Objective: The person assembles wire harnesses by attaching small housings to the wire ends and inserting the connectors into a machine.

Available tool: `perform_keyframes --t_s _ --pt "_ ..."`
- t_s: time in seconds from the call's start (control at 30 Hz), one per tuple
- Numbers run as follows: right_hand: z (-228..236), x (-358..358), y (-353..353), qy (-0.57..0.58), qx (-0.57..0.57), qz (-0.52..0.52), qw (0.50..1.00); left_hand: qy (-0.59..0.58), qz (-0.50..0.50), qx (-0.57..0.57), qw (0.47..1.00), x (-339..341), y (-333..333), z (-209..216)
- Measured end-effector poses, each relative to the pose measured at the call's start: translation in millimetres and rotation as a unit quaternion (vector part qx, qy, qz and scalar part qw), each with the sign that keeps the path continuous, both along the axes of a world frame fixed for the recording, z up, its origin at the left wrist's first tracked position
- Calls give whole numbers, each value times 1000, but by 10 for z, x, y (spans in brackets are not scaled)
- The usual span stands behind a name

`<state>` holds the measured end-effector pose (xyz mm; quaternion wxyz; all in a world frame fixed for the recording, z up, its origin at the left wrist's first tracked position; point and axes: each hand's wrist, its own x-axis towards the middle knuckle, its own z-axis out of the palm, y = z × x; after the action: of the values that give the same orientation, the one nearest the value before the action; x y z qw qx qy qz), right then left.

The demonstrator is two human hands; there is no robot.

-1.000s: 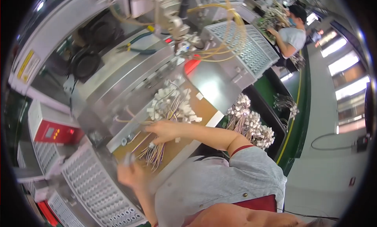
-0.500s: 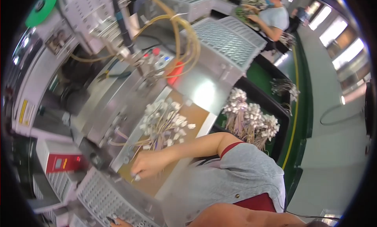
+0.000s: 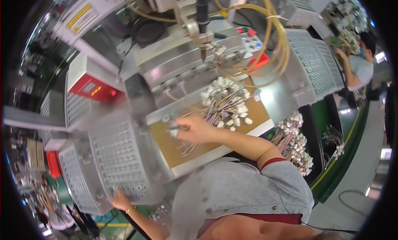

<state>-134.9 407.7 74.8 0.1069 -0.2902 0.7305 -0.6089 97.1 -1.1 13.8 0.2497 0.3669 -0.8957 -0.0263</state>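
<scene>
My right hand (image 3: 195, 129) is closed at the fingertips on a small whitish-grey piece (image 3: 173, 130), above a brown work board (image 3: 166, 145) with pale edges. Thin wires (image 3: 188, 149) lie below that hand. Beside it, on the board, spreads a heap of wire leads with white connectors (image 3: 228, 101). At the lower left, my left hand (image 3: 121, 200) is at the near edge of a grey tray with rows of pockets (image 3: 118, 151). Several small round parts (image 3: 139, 190) sit in the pockets close to it. Blur hides what its fingers hold, if anything.
Behind the board stands a machine with a vertical dark tool head (image 3: 202, 24) and yellowish hoses (image 3: 282, 45). A red-fronted control box (image 3: 93, 88) is at left. Bundled wire leads (image 3: 292, 144) fill a black bin at right. A co-worker (image 3: 360, 68) sits at far right.
The whole view has swung, so the board and machine now appear farther right. More of my left hand and forearm shows beside the tray. My right hand stays over the board, still pinching.
</scene>
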Motion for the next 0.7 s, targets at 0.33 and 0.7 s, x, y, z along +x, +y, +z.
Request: perform_keyframes --t_s 0.33,0.7 --pt "102 79 -32 -110 -55 -8 992 168 -301 737 582 -1500 2307 591" --pt "155 89 4 -93 -44 -12 995 174 -370 736 539 -1566 2521 663"
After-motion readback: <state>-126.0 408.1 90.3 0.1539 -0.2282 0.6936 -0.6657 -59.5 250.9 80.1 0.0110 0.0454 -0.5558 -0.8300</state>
